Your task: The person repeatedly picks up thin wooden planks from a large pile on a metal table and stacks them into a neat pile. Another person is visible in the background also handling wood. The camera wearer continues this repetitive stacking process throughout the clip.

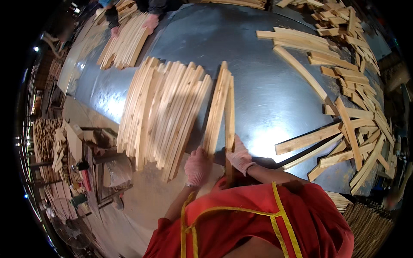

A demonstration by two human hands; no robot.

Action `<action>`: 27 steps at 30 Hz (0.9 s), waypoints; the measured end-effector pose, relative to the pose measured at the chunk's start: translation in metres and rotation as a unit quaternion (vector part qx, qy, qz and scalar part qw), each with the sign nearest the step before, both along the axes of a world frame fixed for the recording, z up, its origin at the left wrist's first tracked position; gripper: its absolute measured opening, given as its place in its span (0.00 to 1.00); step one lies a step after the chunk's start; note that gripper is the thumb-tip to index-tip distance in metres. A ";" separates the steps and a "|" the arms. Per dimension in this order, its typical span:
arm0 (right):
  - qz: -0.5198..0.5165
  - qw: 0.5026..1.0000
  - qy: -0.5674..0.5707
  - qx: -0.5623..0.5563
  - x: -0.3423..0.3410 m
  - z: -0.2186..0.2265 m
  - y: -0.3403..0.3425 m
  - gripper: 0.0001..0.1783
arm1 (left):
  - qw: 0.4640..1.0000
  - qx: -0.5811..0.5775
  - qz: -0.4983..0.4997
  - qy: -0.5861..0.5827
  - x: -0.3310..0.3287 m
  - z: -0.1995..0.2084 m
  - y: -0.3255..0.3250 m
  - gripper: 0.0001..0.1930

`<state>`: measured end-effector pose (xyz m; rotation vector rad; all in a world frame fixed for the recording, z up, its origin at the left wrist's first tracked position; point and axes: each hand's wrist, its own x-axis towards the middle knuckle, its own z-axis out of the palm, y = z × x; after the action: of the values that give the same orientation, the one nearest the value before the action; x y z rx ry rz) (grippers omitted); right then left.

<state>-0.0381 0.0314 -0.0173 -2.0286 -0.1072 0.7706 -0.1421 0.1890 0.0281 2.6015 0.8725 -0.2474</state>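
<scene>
Both my hands wear pinkish knit gloves and are at the near edge of the metal table. My left hand is closed around the near end of light wooden slats, seemingly two side by side. Just right of it, my right hand grips the near end of another wooden slat. The slats lean close together at their far ends and spread apart toward me. To the left of my hands lies a wide row of wooden slats, packed side by side and overhanging the table edge.
At the far left, a co-worker's gloved hands hold another bundle of slats. Loose slats lie in a jumbled heap along the right side. A wooden stand is on the floor at left, near stacked wood.
</scene>
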 end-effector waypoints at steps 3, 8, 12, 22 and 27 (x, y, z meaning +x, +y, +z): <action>0.079 0.996 -0.028 -0.025 -0.032 0.005 0.058 0.42 | 0.994 0.048 -0.059 -0.084 -0.041 -0.008 0.038 0.34; 0.292 0.954 0.045 0.045 0.008 0.035 0.099 0.36 | 0.980 0.150 -0.118 -0.064 -0.034 -0.014 0.060 0.40; 0.189 0.976 -0.061 0.090 0.034 0.040 0.007 0.30 | 0.939 0.271 -0.182 -0.106 -0.040 -0.078 0.089 0.33; -0.483 0.781 -0.160 -0.362 0.023 0.024 -0.416 0.43 | 0.924 0.135 -0.319 -0.161 0.024 -0.031 0.001 0.44; -0.675 0.716 -0.047 -0.173 0.048 0.001 -0.488 0.49 | 0.858 -0.063 -0.509 0.039 0.086 0.018 -0.174 0.37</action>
<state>0.0098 -0.4569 -0.0163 -1.8121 1.4128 -0.3069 -0.0557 0.0146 0.0461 2.6700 -0.5781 -0.6524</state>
